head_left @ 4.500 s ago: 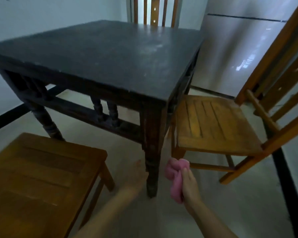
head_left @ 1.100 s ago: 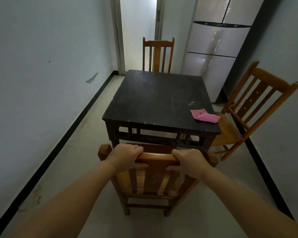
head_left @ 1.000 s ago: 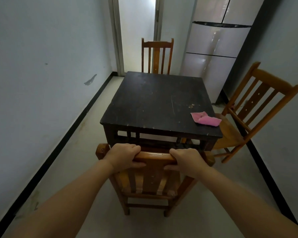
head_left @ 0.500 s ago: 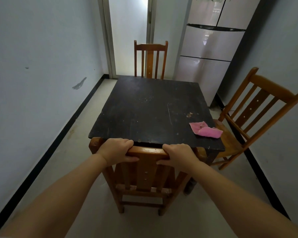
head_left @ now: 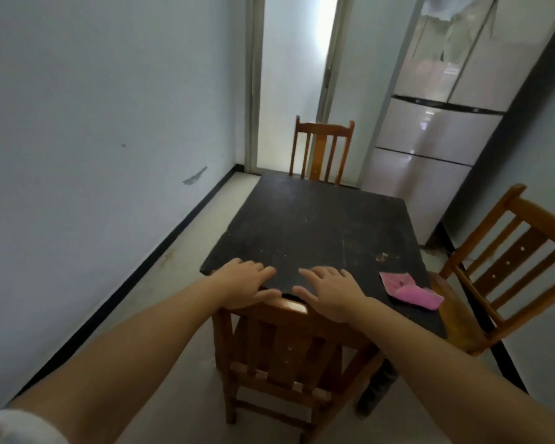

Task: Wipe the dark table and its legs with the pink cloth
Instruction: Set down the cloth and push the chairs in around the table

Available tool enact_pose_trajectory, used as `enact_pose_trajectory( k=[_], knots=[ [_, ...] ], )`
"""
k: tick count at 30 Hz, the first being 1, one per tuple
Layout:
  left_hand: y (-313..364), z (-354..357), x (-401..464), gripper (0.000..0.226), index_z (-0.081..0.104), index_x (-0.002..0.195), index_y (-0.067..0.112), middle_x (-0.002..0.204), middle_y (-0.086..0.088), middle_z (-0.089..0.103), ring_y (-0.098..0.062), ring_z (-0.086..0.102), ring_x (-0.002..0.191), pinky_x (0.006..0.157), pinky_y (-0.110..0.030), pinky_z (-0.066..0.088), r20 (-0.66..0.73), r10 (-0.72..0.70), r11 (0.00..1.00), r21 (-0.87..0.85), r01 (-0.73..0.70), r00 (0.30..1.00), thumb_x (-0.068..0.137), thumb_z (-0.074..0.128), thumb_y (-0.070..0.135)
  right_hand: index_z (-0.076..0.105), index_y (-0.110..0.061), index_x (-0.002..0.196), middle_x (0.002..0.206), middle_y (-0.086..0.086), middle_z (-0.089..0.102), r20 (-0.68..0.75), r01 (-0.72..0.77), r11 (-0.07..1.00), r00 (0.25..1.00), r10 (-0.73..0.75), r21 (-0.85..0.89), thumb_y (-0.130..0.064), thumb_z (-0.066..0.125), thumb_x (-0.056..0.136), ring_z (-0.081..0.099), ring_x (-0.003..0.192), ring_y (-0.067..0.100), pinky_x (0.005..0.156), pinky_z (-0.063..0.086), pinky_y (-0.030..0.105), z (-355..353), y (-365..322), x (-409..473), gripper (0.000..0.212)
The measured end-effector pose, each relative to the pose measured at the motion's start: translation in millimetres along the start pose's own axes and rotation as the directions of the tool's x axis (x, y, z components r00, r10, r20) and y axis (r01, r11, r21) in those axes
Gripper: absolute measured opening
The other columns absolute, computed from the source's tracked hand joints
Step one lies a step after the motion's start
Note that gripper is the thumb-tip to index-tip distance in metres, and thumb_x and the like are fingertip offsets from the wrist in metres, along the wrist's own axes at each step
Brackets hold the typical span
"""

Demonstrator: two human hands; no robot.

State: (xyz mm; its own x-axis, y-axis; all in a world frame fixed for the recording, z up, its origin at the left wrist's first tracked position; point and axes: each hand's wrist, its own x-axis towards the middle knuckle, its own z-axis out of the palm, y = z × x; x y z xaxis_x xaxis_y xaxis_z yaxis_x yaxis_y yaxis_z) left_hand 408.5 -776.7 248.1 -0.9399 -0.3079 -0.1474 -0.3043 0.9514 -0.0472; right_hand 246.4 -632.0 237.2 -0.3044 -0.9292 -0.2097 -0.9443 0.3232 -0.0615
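**Head view: our hands lift off the chair back, cloth left lying on the table**

Head camera shows us standing at the near edge of the dark table (head_left: 318,225), whose square top stretches away from our fingertips toward the doorway (head_left: 293,84). A pale fridge (head_left: 436,129) stands beyond the table's far right corner. Three wooden chairs ring the table: the near chair (head_left: 289,350) sits directly under our palms, tucked against the table edge; the far chair (head_left: 322,152) stands well beyond our fingertips at the opposite side; the right chair (head_left: 507,270) is out past our right hand.

Half a second ago both hands were curled round the near chair's top rail. Now they have let go: the left hand (head_left: 242,285) and the right hand (head_left: 329,294) are spread with fingers straight and relaxed, holding nothing, fingertips reaching over the table's near edge. Whether the palms still touch the rail we cannot tell. The chair has also come in closer to the table than a second ago.

The pink cloth (head_left: 410,291) lies crumpled on the tabletop near the right corner, just to the right of our right fingers and apart from them, where it lay before.
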Motion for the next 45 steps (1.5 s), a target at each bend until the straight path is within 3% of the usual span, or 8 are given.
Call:
enact_pose_trajectory(
  k=[5, 7, 12, 21, 27, 34, 40, 45],
  knots=[
    [-70, -19, -51, 0.063, 0.033, 0.138, 0.016, 0.134, -0.006, 0.048, -0.023, 0.045, 0.121, 0.101, -0.036, 0.033, -0.37, -0.228, 0.971, -0.159, 0.18, 0.901, 0.091, 0.022, 0.057, 0.009, -0.028, 0.148, 0.157, 0.003, 0.015, -0.264, 0.089, 0.996, 0.961, -0.082, 0.014, -0.058, 0.016, 0.095, 0.008, 0.145, 0.022, 0.116, 0.008, 0.051, -30, -78, 66, 0.061],
    [-105, -3, -80, 0.071, 0.037, 0.135, 0.015, 0.131, -0.005, 0.05, -0.022, 0.047, 0.119, 0.101, -0.036, 0.034, -0.42, -0.302, 0.952, -0.181, 0.248, 0.856, 0.086, 0.012, 0.06, 0.008, -0.029, 0.149, 0.158, 0.002, 0.01, -0.307, 0.167, 0.986, 0.938, -0.161, -0.004, -0.055, 0.018, 0.096, 0.001, 0.145, 0.021, 0.116, 0.002, 0.053, -36, -122, 89, 0.06],
    [-199, 43, -140, 0.075, 0.044, 0.132, 0.011, 0.126, -0.011, 0.054, -0.029, 0.05, 0.116, 0.101, -0.049, 0.034, -0.349, -0.466, 0.885, -0.175, 0.431, 0.813, 0.09, 0.005, 0.059, -0.001, -0.03, 0.148, 0.159, 0.002, -0.005, -0.343, 0.279, 0.947, 0.884, -0.317, -0.157, -0.059, 0.015, 0.094, -0.011, 0.145, 0.022, 0.114, -0.007, 0.057, -29, -230, 148, 0.064],
    [-339, 90, -184, 0.102, 0.009, 0.146, 0.021, 0.15, -0.006, 0.021, -0.022, 0.016, 0.139, 0.112, -0.047, 0.008, -0.208, -0.548, 0.836, -0.122, 0.535, 0.81, 0.065, -0.034, 0.066, -0.005, -0.031, 0.148, 0.158, 0.002, -0.009, -0.196, 0.156, 0.986, 0.967, -0.163, -0.053, -0.058, 0.013, 0.095, -0.013, 0.145, 0.022, 0.113, -0.01, 0.056, 11, -349, 228, 0.062],
    [-402, 107, -144, 0.069, 0.005, 0.146, 0.021, 0.151, -0.007, 0.019, -0.021, 0.012, 0.139, 0.112, -0.049, 0.002, -0.13, -0.504, 0.861, -0.155, 0.485, 0.854, 0.088, 0.002, 0.058, -0.002, -0.028, 0.149, 0.159, 0.003, -0.006, -0.116, 0.107, 0.992, 0.987, -0.114, -0.066, -0.055, 0.015, 0.096, -0.011, 0.145, 0.023, 0.114, -0.006, 0.057, 21, -354, 296, 0.061],
    [-486, 118, -52, 0.087, 0.005, 0.146, 0.022, 0.152, -0.005, 0.016, -0.02, 0.011, 0.14, 0.112, -0.048, 0.001, -0.113, -0.483, 0.874, -0.117, 0.471, 0.868, 0.071, -0.017, 0.059, -0.002, -0.028, 0.149, 0.159, 0.004, -0.005, -0.119, 0.05, 0.996, 0.991, -0.058, -0.069, -0.056, 0.015, 0.096, -0.009, 0.145, 0.023, 0.113, -0.008, 0.056, 12, -323, 420, 0.062],
    [-569, 105, 36, 0.059, 0.004, 0.147, 0.022, 0.153, -0.004, 0.013, -0.02, 0.008, 0.14, 0.112, -0.047, -0.002, -0.061, -0.511, 0.853, -0.159, 0.498, 0.857, 0.096, 0.015, 0.05, -0.004, -0.028, 0.149, 0.159, 0.003, -0.006, -0.082, 0.055, 0.996, 0.995, -0.06, -0.064, -0.055, 0.014, 0.096, -0.011, 0.145, 0.022, 0.115, -0.006, 0.055, -11, -297, 538, 0.061],
    [-645, 100, 117, 0.059, 0.004, 0.146, 0.023, 0.153, -0.004, 0.013, -0.02, 0.009, 0.14, 0.112, -0.046, -0.002, -0.071, -0.474, 0.872, -0.176, 0.457, 0.878, 0.096, 0.017, 0.05, -0.004, -0.028, 0.149, 0.159, 0.003, -0.005, -0.043, 0.035, 0.998, 0.998, -0.037, -0.044, -0.054, 0.014, 0.097, -0.011, 0.145, 0.021, 0.115, -0.006, 0.054, -23, -290, 639, 0.061]
  ],
)
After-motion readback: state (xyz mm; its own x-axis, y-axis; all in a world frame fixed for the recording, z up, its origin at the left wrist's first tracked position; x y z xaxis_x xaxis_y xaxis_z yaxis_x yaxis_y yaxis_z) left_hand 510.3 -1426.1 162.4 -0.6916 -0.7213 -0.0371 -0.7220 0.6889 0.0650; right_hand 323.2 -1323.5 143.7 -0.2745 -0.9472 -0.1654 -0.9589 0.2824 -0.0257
